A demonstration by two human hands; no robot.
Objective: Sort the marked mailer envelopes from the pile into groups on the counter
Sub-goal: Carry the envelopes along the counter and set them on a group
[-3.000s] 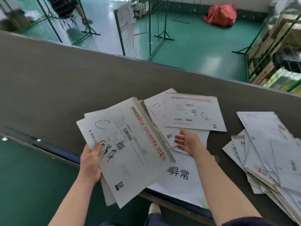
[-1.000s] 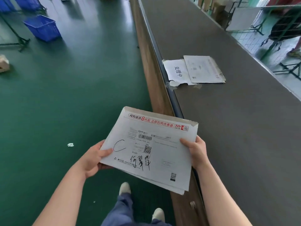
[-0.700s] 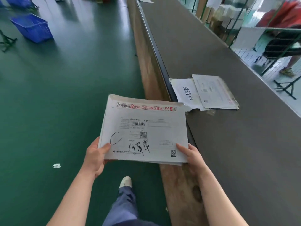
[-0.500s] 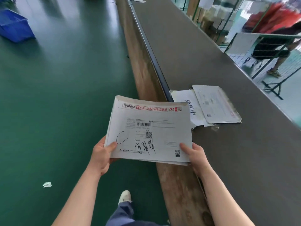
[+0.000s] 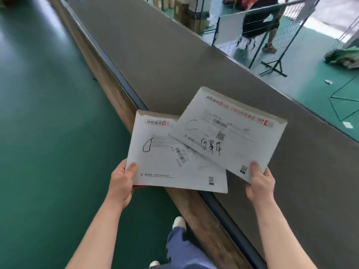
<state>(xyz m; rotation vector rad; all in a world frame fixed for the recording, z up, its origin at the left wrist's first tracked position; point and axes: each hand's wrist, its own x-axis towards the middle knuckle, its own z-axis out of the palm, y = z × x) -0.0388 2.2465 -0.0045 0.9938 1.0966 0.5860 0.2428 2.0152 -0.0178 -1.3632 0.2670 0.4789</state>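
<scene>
I hold two white mailer envelopes in front of me, over the near edge of the long grey counter (image 5: 174, 55). My right hand (image 5: 259, 181) pinches the lower right corner of the top envelope (image 5: 233, 133), which is marked with a "C" and handwritten characters and is fanned out to the right over the counter. My left hand (image 5: 124, 183) grips the lower left corner of the under envelope (image 5: 165, 164), marked with a "D"-like sign. The top envelope overlaps its upper right part.
The counter runs away to the upper left, with a dark metal rim (image 5: 116, 74) and wooden side. Green floor (image 5: 48, 113) lies left. Beyond the counter stand wire-mesh fences (image 5: 252, 32), a seated person's legs (image 5: 270, 35) and cardboard boxes (image 5: 186, 12).
I have turned further along the counter; the labelled sheet with its envelope is no longer in view. My right hand has slid the top envelope off to the right, uncovering the one beneath.
</scene>
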